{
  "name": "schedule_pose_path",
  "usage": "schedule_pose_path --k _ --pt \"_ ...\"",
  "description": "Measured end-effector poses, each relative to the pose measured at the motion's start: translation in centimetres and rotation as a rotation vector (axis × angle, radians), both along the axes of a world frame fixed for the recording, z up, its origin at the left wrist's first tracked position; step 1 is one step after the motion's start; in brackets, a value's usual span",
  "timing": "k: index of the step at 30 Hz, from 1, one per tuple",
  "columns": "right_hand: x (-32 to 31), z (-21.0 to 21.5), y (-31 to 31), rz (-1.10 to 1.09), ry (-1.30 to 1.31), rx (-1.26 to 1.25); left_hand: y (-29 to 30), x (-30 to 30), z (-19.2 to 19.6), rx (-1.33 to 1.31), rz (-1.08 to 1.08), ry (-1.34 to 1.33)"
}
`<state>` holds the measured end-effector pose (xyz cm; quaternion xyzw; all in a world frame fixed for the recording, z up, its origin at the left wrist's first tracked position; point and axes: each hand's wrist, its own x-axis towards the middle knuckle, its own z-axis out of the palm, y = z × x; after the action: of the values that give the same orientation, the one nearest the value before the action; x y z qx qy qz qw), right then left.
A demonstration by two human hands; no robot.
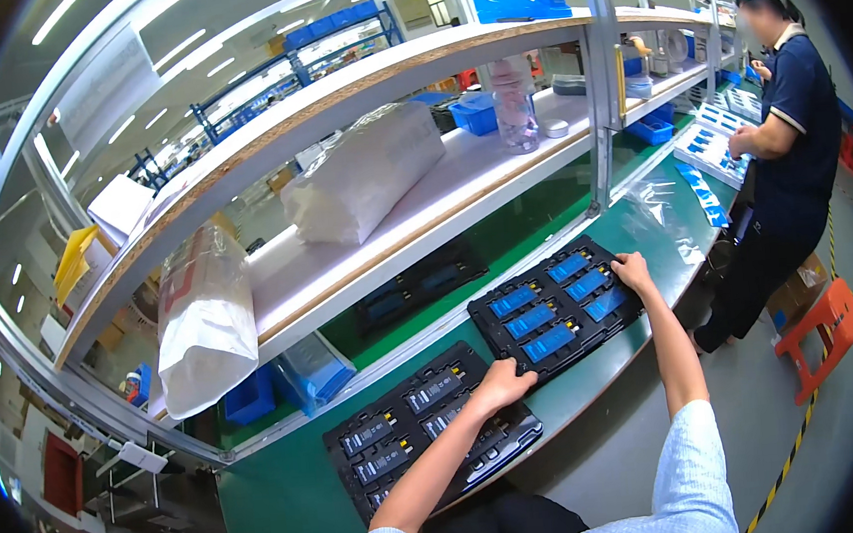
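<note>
A black plastic tray (588, 330) holds several flat blue battery packs (550, 341) with small yellow tabs, set in two columns. My left hand (504, 384) grips its near left corner, fingers curled round the edge. At the far right edge my right hand (633, 272) is closed on the rim, its fingertips partly hidden. The tray's left side lies close to a second black tray (412, 432) and may overlap it; I cannot tell. Dark battery packs (367, 431) with printed faces sit in that second tray, partly covered by my left forearm.
Both trays are over a green workbench (275, 504). Behind it stands a shelf (421, 202) with plastic-wrapped packages (369, 176), a clear bottle (514, 109) and a blue bin (475, 114). A co-worker (786, 128) stands at the right, near an orange stool (821, 336).
</note>
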<state>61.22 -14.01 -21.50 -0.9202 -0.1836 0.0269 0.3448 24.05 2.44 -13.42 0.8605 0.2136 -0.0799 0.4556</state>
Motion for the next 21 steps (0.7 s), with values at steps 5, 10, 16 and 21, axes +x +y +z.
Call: schedule_pose_path --k 5,10,16,21 --pt "-3.8 0.6 0.9 -0.066 -0.205 -0.044 -3.0 -0.7 -0.7 0.369 0.007 -0.018" --pt "-5.2 0.1 0.8 -0.048 -0.564 -0.05 -4.2 -0.5 -1.6 0.858 0.068 -0.15" --pt "-4.6 -0.3 0.9 -0.038 -0.586 -0.059 -3.0 0.0 -1.8 0.848 -0.042 0.081" --pt "-5.2 0.5 1.3 -0.08 -0.535 -0.131 -2.7 0.1 -2.6 0.86 -0.03 0.021"
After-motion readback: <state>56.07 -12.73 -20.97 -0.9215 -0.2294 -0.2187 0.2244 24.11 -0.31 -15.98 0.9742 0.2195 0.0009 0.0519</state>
